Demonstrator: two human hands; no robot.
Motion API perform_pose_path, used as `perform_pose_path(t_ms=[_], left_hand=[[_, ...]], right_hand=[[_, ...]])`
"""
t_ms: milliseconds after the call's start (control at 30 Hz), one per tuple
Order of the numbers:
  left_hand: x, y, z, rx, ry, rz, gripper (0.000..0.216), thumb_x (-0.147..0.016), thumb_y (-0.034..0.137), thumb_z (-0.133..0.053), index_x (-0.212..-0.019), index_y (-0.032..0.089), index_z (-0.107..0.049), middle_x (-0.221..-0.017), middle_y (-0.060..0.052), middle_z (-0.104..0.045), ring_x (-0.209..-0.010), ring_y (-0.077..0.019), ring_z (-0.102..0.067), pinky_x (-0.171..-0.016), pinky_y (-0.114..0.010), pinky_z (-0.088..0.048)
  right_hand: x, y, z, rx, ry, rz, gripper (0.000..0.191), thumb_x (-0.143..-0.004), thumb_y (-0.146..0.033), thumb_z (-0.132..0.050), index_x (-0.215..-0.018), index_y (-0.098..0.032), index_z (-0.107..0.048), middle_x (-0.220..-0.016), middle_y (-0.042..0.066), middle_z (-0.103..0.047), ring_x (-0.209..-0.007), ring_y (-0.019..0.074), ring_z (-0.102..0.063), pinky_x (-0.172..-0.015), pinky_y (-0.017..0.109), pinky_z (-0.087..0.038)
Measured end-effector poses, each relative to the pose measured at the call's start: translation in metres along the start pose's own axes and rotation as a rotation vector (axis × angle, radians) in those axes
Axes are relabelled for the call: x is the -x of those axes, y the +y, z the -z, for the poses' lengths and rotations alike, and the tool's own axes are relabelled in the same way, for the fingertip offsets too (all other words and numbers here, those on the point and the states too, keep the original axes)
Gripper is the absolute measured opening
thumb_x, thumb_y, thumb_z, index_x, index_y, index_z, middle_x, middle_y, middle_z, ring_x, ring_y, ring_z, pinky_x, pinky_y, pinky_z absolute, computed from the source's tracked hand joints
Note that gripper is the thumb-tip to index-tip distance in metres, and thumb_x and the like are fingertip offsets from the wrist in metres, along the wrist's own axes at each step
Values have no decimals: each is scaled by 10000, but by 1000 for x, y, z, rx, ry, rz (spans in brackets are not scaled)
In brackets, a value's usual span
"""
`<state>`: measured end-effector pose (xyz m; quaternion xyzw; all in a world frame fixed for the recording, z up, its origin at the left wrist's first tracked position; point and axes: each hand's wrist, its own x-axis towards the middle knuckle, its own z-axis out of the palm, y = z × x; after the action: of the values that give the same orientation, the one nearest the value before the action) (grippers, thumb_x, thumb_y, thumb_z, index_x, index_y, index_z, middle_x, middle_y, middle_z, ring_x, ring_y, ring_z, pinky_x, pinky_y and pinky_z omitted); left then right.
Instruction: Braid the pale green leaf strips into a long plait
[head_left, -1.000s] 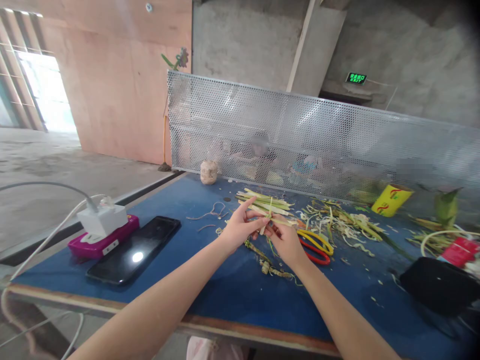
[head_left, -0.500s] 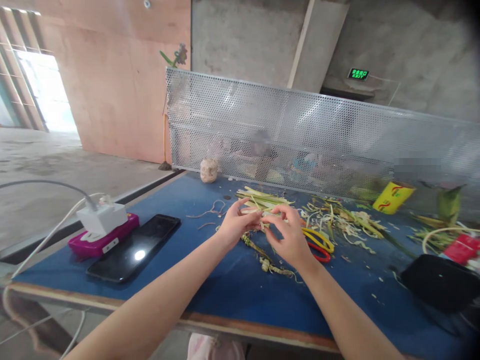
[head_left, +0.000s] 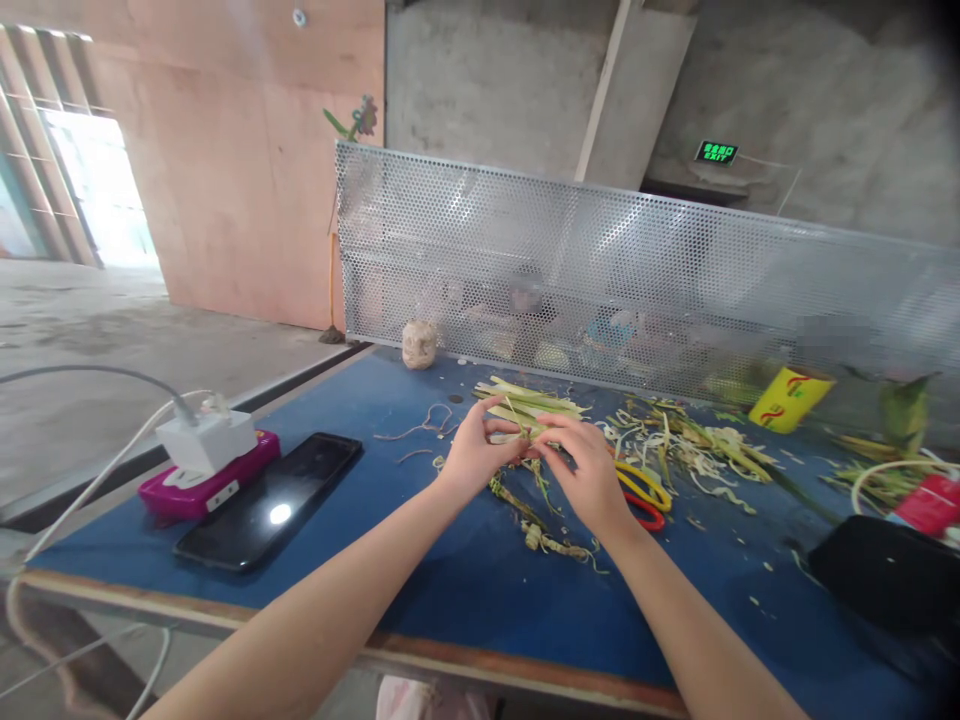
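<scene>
Over the middle of the blue table, my left hand (head_left: 477, 450) and my right hand (head_left: 589, 468) meet with fingertips pinched together. Between them is a thin green plant strip (head_left: 513, 410), its upper end sticking up from the fingers. My fingers cover the part where they grip. Below the hands lies a knotted length of plant fibre (head_left: 534, 536) with loose ends. Beside my right wrist are yellow and red looped handles (head_left: 646, 492), apparently of scissors. A bundle of pale green strips (head_left: 551, 396) rests just behind the hands.
Loose shavings (head_left: 694, 445) are scattered to the right, near a yellow can (head_left: 791, 398). At left are a black phone (head_left: 270, 500) and a magenta power strip (head_left: 176, 490) with a white plug. A perforated metal screen (head_left: 630, 270) borders the far edge; a black object (head_left: 885, 570) sits at right.
My right fingers have drawn in closer around the strip at my left fingertips. More of a green strand shows hanging below the hands. The view has shifted slightly.
</scene>
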<state>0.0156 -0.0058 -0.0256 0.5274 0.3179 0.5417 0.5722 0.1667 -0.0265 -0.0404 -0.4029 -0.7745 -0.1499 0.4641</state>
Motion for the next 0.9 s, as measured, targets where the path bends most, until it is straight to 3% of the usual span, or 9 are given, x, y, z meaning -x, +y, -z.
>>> perform_pose_path(t_ms=[100, 300, 533, 767, 900], left_hand=[[-1, -2, 2, -107, 0, -56, 645, -576, 84, -688, -1145, 123, -387, -721, -5, -616, -552, -94, -594, -566, -231, -490], [1, -2, 3, -234, 12, -100, 666, -616, 92, -645, -1213, 137, -353, -850, -53, -623, -599, -106, -607, -572, -235, -486], [2, -2, 1, -158, 18, -136, 780, -620, 83, -640, -1293, 149, -251, -879, -53, -620, -578, -92, -596, -599, -244, -485], [3, -4, 2, -258, 8, -222, 732, -643, 77, -609, -1294, 158, -285, -902, -62, -646, -577, -79, -580, -583, -214, -459], [3, -3, 1, -238, 5, -246, 709, -659, 97, -613, -1289, 159, -295, -935, -78, -646, -637, -95, -597, -632, -232, -474]], right_hand=[[2, 2, -4, -40, -72, -45, 117, -831, -228, -458, -808, -226, -573, -923, 48, -649, -892, 207, -585, -803, 363, -384], [2, -2, -8, -190, -68, -144, 106, -810, -236, -483, -761, -209, -572, -839, 60, -650, -831, 201, -592, -759, 339, -440], [3, -5, -12, -451, -57, -483, 131, -769, -305, -527, -736, -185, -568, -705, 45, -639, -667, 181, -601, -639, 307, -476], [2, -5, -15, -670, -19, -643, 149, -698, -334, -606, -710, -186, -592, -674, 21, -645, -636, 177, -611, -626, 301, -479], [1, -5, -17, -897, 2, -815, 190, -630, -340, -669, -704, -181, -594, -631, 15, -648, -580, 181, -618, -603, 314, -487]])
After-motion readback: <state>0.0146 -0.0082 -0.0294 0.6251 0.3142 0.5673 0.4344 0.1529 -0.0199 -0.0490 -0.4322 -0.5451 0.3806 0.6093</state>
